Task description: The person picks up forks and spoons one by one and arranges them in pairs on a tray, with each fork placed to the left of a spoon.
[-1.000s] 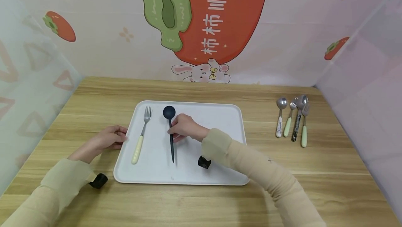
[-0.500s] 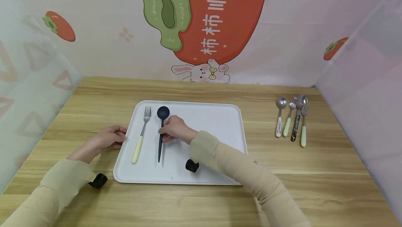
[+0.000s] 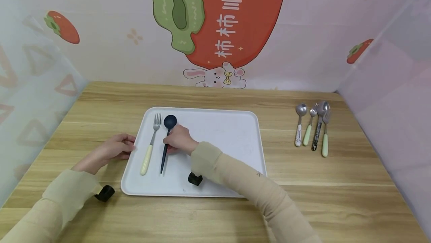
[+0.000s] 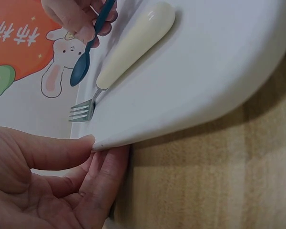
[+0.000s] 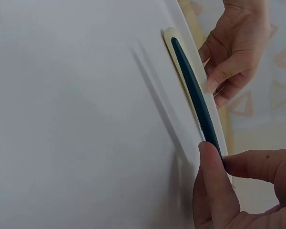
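Observation:
My right hand pinches the handle of a black spoon between thumb and fingers. The spoon is over the left part of a white tray, bowl toward the back, its shadow falling on the tray in the right wrist view. Just left of it lies a fork with a cream handle and metal tines, roughly parallel to the spoon. At the tray's left edge, my left hand grips the rim; in the left wrist view the thumb lies at the top of the rim and the fingers are underneath.
On the wooden table, right of the tray, lie a spoon with a white handle, a green-handled fork, a spoon with a dark patterned handle and another green-handled fork. A printed wall covering stands behind.
My right hand has moved left across the tray with the black spoon, bringing it close beside the fork; the spoon's handle end has swung left. The left hand stays at the tray's edge.

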The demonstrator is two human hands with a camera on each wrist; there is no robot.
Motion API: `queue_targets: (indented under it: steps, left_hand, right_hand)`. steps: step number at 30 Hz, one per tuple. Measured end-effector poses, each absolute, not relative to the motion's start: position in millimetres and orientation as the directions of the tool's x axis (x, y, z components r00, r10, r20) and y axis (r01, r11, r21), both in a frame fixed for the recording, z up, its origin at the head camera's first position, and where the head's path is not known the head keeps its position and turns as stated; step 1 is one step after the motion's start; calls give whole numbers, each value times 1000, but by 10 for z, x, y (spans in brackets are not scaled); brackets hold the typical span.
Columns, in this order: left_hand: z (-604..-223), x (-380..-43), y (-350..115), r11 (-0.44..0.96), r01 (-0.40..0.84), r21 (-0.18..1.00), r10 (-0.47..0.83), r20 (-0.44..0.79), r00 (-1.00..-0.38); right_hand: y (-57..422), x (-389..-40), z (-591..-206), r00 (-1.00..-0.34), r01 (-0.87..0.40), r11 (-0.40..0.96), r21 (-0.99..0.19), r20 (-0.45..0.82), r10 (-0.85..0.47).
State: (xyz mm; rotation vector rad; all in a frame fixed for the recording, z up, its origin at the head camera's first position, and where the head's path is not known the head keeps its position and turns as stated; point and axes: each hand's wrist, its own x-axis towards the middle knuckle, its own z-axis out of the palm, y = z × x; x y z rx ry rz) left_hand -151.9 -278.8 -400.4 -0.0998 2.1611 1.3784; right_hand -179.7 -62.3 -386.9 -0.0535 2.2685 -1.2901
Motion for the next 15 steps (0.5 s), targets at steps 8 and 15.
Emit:
queue_targets:
  steps: [8, 15]
  left_hand:
    - [-3997, -1515, -2786, 445, -361, 819, 240, -498, -833]
    - [-3998, -1517, -2793, 453, -357, 817, 240, -497, -834]
  right_hand:
    - [-691, -1788, -3828, -876, 208, 571, -794, -411, -252]
    - [-748, -1796, -3835, -881, 228, 579, -783, -419, -220]
